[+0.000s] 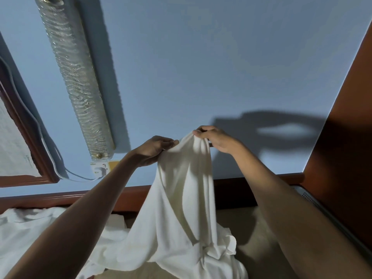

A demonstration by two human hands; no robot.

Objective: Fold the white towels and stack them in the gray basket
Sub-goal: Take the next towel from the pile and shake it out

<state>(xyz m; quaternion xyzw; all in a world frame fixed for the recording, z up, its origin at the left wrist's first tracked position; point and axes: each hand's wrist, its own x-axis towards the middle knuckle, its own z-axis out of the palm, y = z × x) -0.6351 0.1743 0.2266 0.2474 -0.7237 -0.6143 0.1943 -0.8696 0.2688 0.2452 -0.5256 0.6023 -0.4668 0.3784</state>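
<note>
- White towel (182, 198) hangs lengthways from both hands, its long axis running down from the pinched top edge to a crumpled lower end that rests on the beige surface (251, 238)
- Left of the towel and low down, a loose heap of white cloth (30, 228) lies unfolded; how many pieces it holds I cannot tell
- Just left of the towel's top, the left hand (155, 149) pinches the edge between thumb and curled fingers
- Just right of the top and a little higher, the right hand (216, 138) grips the same edge, fingers closed over the cloth
- The hands sit close together, so the edge bunches between them; the next move likely calls for sliding them apart along it to find the corners, neither hand nearer than the other
- Far right of the towel a gray rim (322, 208) shows; whether it is the basket I cannot tell
</note>
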